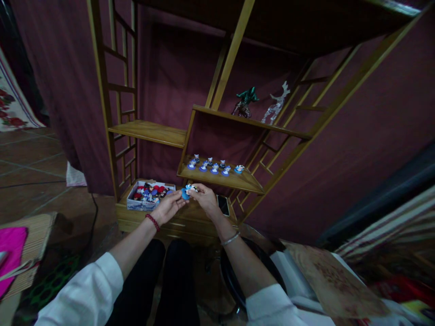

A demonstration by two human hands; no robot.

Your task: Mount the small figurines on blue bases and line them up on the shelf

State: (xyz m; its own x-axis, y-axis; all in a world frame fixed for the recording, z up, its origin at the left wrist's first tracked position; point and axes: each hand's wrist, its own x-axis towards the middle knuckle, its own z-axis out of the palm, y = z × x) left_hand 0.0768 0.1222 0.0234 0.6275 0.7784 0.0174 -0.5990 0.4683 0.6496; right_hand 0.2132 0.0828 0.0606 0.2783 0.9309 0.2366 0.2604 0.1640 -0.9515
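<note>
Between my two hands is a small white figurine on a blue base (186,193). My left hand (170,206) pinches the blue base, its bead bracelet showing at the wrist. From the other side my right hand (205,199) grips the figurine's upper part. Just left of the hands stands an open box (142,207) filled with small figurines in red, white, blue and black. Beyond them, on the small shelf (238,182), several white figurines on purple bases (215,169) stand in rows, with a blue-based figurine (239,169) at their right end.
The wooden display rack (149,130) has upright posts and lattice sides. A green figure (247,99) and a clear deer figurine (277,103) stand on the upper shelf. A dark phone (223,205) lies right of my hands. Below right are a black round stool (231,276) and stacked boxes (333,276).
</note>
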